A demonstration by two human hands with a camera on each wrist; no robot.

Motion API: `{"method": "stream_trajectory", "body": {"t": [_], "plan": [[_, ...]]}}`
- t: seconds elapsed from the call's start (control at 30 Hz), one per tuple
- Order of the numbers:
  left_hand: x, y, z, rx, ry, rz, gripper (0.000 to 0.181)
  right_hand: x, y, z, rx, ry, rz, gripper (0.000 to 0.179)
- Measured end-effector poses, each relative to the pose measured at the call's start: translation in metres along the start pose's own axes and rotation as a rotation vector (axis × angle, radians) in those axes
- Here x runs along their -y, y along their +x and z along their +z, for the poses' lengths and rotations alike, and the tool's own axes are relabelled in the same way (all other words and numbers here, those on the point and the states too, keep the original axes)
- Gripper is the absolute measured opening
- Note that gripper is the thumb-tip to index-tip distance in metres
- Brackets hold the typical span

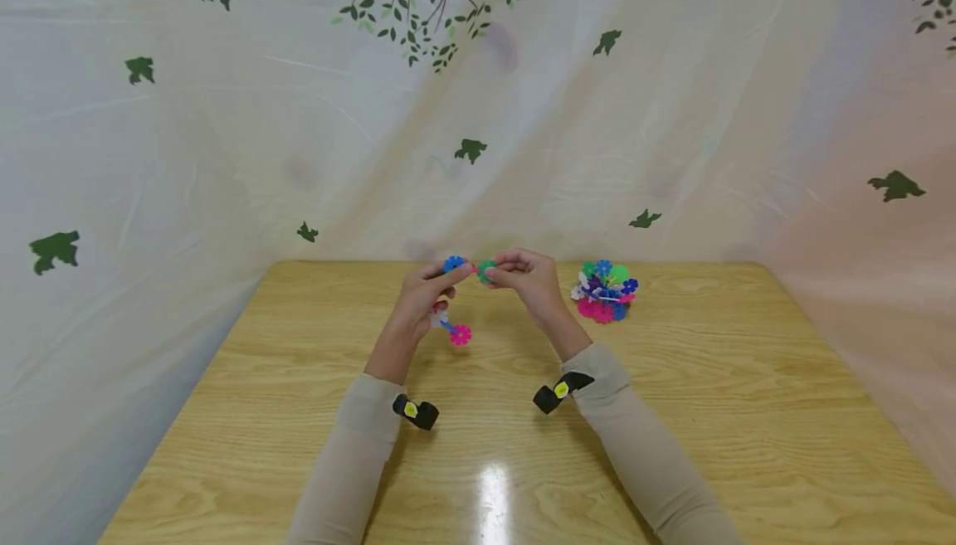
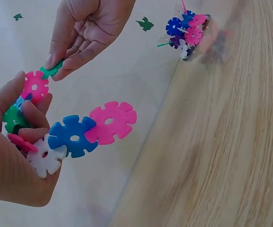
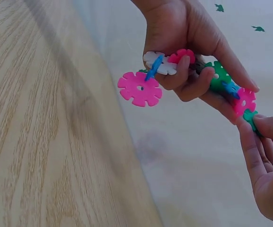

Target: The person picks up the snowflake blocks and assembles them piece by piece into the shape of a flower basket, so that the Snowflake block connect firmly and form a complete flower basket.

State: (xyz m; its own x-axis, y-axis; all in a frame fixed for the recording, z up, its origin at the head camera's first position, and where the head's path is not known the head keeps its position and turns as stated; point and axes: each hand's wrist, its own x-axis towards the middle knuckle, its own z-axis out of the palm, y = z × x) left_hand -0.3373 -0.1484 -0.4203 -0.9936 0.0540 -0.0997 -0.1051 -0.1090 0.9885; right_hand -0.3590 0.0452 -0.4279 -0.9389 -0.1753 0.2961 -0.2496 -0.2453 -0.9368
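My left hand point(image 1: 418, 300) grips a chain of slotted, flower-shaped plastic discs, its fingers curled round the middle. From the near end of the chain hang a white disc point(image 2: 45, 165), a blue disc point(image 2: 69, 126) and a pink disc point(image 2: 120, 116). Between thumb and fingers at the far end is another pink disc point(image 3: 243, 105), beside a small blue one and a green disc point(image 3: 219, 81). My right hand point(image 1: 529, 279) pinches a teal-green disc point(image 2: 52, 70) whose edge meets that far pink disc. Part of the chain is hidden behind the left fingers.
A cluster of joined discs in many colours point(image 1: 603, 292) stands on the wooden table point(image 1: 672, 429), right of the right hand near the back edge. Behind the table hangs a pale cloth point(image 1: 373, 155) with green leaf prints. Each wrist wears a black camera strap.
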Motion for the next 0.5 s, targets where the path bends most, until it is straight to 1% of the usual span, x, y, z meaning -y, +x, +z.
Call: {"method": "stream_trajectory", "body": {"t": [0.2, 0.3, 0.5], "plan": [[0.0031, 0.0009, 0.0018, -0.001, -0.048, -0.008, 0.02, 0.0002, -0.0012, 0.0027, -0.031, 0.004, -0.014, 0.024], [0.0039, 0.0003, 0.0031, -0.008, -0.06, -0.006, 0.019, -0.0004, -0.0021, 0.0034, -0.043, -0.01, -0.023, 0.023], [0.0057, 0.0007, 0.0054, -0.031, -0.053, 0.008, 0.021, -0.0033, -0.0028, 0.0036, -0.051, 0.0, -0.043, 0.02]]}}
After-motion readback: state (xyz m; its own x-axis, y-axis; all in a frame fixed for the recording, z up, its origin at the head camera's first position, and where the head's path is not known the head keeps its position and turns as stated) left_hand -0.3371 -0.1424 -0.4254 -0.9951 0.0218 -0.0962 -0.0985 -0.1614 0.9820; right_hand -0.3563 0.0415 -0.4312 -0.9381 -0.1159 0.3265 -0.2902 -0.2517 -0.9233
